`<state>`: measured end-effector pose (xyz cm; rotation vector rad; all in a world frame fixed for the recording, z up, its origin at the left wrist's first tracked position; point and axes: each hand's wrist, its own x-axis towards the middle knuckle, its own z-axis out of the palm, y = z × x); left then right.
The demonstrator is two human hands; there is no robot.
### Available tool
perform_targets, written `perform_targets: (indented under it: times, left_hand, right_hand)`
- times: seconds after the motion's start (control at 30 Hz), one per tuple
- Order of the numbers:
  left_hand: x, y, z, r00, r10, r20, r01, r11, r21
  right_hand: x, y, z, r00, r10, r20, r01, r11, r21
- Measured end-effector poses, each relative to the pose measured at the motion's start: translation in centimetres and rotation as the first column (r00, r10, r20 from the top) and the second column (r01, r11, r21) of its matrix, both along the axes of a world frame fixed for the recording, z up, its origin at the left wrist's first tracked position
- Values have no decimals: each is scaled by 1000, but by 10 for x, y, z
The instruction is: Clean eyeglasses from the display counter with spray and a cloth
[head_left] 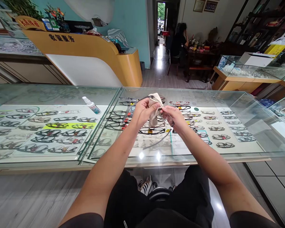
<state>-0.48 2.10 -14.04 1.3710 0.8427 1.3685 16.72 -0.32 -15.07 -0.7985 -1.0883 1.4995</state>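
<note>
Above the glass display counter [68,91], both my hands meet at the middle. My left hand [142,111] is closed on a beige cleaning cloth [155,109] wrapped over part of a pair of glasses [167,125]. My right hand [173,117] is closed on the glasses' frame, one lens showing by its fingers. One thin grey temple arm [156,143] hangs down toward me, and another [135,102] sticks out to the upper left. A small white spray bottle [91,105] lies on the glass to the left of my hands.
Rows of spectacle frames [57,125] fill the case under the glass. A yellow service desk [90,47] stands behind the counter. A person in black [179,42] sits at a dark table at the back. More glass cases [249,71] stand on the right.
</note>
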Motion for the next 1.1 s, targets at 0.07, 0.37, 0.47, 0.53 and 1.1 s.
perform_targets:
  times: [0.07,0.37,0.47,0.53,1.1]
  left_hand:
    - [5,-2,-3,997,76,14,-76,996,36]
    - [-3,-5,9,968,-251,26,252,966,-47]
    - [-4,-3,9,982,-189,7,189,980,-67]
    - [-3,-3,6,994,-105,-10,104,992,-76]
    - [2,7,-1,984,83,158,-70,994,-80]
  right_hand:
    - [-2,-1,0,1000,8,-5,-7,1000,11]
    - [8,6,2,996,-5,-88,-1,998,-70]
    - [5,6,0,996,6,-94,-15,995,-96]
    - [2,5,-1,996,22,-90,-31,995,-96]
    - [18,7,11,989,-80,-123,73,995,-62]
